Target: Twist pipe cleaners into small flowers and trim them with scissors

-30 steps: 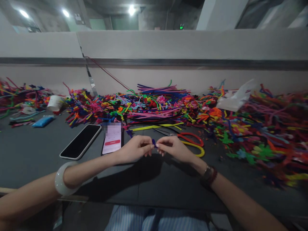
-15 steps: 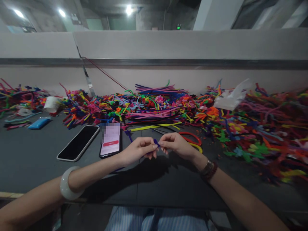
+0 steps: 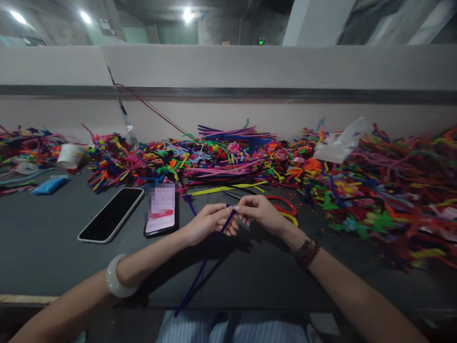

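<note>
Both my hands meet over the dark table (image 3: pixel 53 247), pinching the top end of a dark purple pipe cleaner (image 3: pixel 202 271). My left hand (image 3: pixel 209 224) grips it with closed fingers just left of my right hand (image 3: pixel 259 213), whose fingertips pinch the same end. The stem runs down and left from the pinch toward my lap. A white bangle sits on my left wrist and a dark bead bracelet on my right.
A long heap of coloured pipe cleaners (image 3: pixel 232 157) fills the back and right of the table. Red and yellow scissors (image 3: pixel 285 209) lie just behind my right hand. Two phones (image 3: pixel 112 214) (image 3: pixel 162 209) lie to the left. A white cup (image 3: pixel 69 155) and blue packet (image 3: pixel 50 185) are far left.
The purple pipe cleaner's long stem has come out from under my hands and now hangs down-left toward my lap. The hands stay together, shifted slightly up as the view moved.
</note>
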A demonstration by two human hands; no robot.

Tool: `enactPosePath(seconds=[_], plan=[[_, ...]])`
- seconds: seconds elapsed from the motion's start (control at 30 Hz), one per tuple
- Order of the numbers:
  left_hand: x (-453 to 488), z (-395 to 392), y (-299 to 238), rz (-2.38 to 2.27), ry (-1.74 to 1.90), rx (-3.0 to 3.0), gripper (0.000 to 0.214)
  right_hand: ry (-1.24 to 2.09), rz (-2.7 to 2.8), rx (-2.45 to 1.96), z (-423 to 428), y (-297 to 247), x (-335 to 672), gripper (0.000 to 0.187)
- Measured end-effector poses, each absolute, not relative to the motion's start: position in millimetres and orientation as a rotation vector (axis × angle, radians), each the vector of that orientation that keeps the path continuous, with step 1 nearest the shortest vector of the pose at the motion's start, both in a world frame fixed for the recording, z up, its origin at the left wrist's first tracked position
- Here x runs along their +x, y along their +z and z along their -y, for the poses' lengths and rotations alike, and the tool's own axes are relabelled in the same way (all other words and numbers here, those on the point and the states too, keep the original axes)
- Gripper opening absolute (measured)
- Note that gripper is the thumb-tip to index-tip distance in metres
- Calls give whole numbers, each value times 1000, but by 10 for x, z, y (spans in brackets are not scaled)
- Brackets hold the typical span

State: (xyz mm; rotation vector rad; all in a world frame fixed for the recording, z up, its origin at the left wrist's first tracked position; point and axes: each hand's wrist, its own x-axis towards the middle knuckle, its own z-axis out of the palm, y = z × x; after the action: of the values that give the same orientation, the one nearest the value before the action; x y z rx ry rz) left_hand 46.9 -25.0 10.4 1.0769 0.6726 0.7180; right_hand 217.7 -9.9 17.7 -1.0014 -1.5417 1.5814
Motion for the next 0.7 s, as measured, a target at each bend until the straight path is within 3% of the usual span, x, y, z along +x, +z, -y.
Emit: enactPosePath(seconds=[0.47, 0.7], plan=[[376, 264, 31, -739, 719, 1258, 33, 1624, 1601, -983, 134, 171, 2132, 27], [373, 252, 35, -776, 895, 1249, 29, 1600, 1734, -1017, 182, 125, 2073, 28]])
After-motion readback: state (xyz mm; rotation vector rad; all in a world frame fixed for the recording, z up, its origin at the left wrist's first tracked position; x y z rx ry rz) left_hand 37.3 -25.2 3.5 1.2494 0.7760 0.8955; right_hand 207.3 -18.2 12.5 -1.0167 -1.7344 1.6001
